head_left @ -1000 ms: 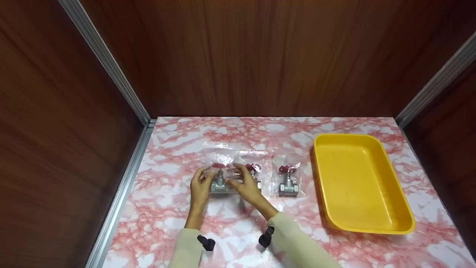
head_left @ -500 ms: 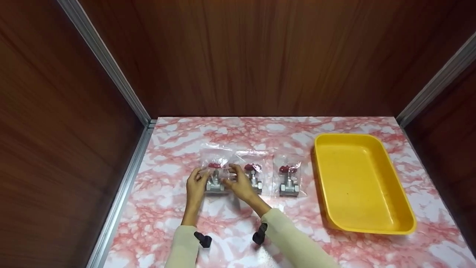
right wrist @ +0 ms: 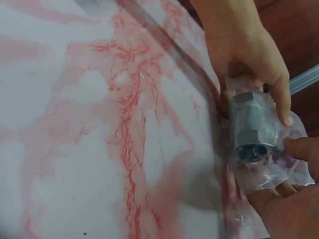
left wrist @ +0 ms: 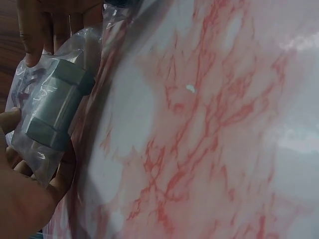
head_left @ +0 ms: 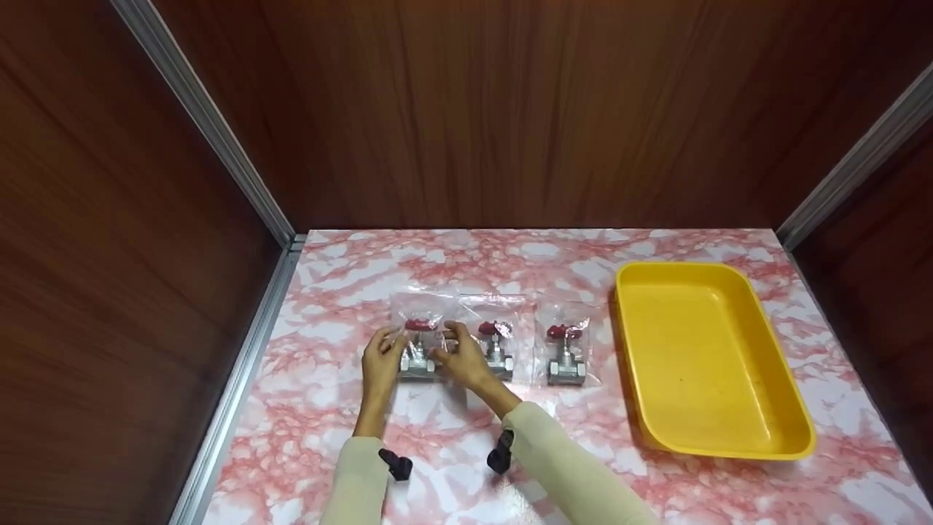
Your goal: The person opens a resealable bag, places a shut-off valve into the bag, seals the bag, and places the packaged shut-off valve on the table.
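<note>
A bagged valve (head_left: 418, 357) with a red handwheel and grey metal body lies in clear plastic between my hands, leftmost of three in a row. My left hand (head_left: 380, 362) pinches the left side of its bag, thumb on top and fingers beneath, as the left wrist view shows at the valve body (left wrist: 57, 104). From the right, my right hand (head_left: 466, 362) pinches the other side of the bag, its thumb over the plastic in the right wrist view. The middle bagged valve (head_left: 497, 350) sits just beyond my right hand, which partly covers its bag.
A third bagged valve (head_left: 565, 356) lies to the right of the middle one. Farther right stands a yellow tray (head_left: 794, 456). Brown wood-grain panels (head_left: 510, 117) with metal edge strips (head_left: 211, 120) enclose the pink-and-white marbled table (head_left: 328, 292) at the back and sides.
Both hands have shifted slightly left together with the leftmost bagged valve, bringing it down in line with the others. The other two valves and the tray have stayed put.
</note>
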`<state>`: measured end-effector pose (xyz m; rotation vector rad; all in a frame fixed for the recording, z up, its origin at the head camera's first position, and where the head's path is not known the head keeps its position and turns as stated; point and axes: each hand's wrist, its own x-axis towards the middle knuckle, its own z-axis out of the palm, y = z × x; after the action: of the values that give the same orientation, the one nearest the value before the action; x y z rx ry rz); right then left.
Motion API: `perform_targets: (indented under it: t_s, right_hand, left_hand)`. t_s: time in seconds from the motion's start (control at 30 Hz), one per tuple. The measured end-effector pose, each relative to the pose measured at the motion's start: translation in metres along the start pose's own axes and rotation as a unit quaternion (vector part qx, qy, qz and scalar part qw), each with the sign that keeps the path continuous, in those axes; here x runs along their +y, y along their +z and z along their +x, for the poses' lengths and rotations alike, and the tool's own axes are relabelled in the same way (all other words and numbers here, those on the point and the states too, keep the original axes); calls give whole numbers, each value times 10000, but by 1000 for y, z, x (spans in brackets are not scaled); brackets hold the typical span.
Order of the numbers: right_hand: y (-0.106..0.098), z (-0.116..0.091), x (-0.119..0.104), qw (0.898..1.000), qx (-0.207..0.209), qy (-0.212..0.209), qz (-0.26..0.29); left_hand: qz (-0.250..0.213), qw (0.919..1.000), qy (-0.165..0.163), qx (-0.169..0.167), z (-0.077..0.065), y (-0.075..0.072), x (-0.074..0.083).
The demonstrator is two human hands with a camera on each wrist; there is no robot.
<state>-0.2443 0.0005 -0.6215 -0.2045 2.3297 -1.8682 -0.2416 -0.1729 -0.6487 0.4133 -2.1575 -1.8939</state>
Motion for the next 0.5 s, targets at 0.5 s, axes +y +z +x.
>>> perform_targets:
  t_s: [0.5]
  right_hand:
    - [5, 7, 2, 9991, -57, 310, -283]
  left_hand:
    - [435, 9989, 15, 163, 3, 1, -5]
